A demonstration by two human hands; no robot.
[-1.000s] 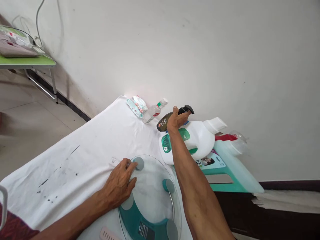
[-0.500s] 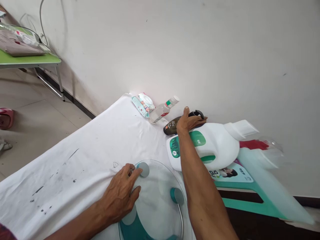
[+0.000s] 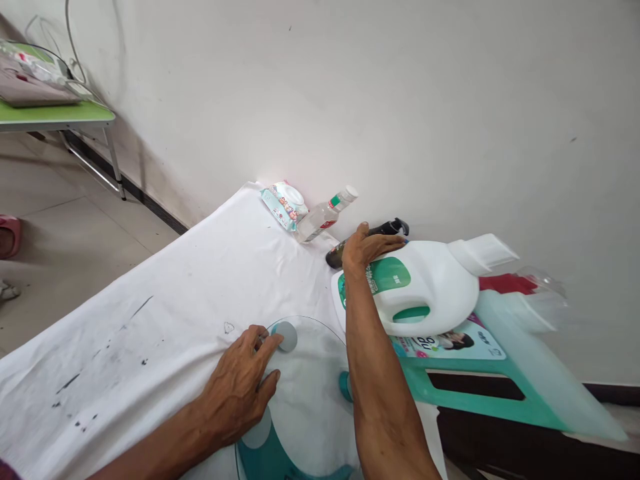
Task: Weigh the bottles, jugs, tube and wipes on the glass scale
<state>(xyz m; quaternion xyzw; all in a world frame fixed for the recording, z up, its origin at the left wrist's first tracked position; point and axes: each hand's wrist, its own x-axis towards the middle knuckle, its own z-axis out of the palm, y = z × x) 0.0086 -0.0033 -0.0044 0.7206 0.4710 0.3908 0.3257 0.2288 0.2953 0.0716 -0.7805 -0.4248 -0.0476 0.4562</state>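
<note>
My left hand [image 3: 240, 380] rests at the left edge of a round glass scale [image 3: 313, 413] with teal parts and grey discs. Its fingers are loosely bent and apart, the index finger beside the upper disc. My right hand [image 3: 367, 250] reaches across to a dark pump bottle [image 3: 337, 255] lying on its side. Its thumb points up and its fingers stretch along the bottle, which it partly covers. Under that hand and forearm lies a white detergent jug [image 3: 445, 287] with a green label. Whether the fingers touch the jug too, I cannot tell.
A clear bottle [image 3: 320, 221] and a wipes pack [image 3: 284, 203] are by the wall on the white cloth [image 3: 165, 320]. A large teal jug [image 3: 540, 400] juts over the table's right side, beside a red-and-clear item [image 3: 510, 283]. A green table [image 3: 55, 115] stands far left.
My right hand and forearm have shifted slightly left, uncovering more of the white jug's label and the dark bottle's pump end. My left hand stays by the scale.
</note>
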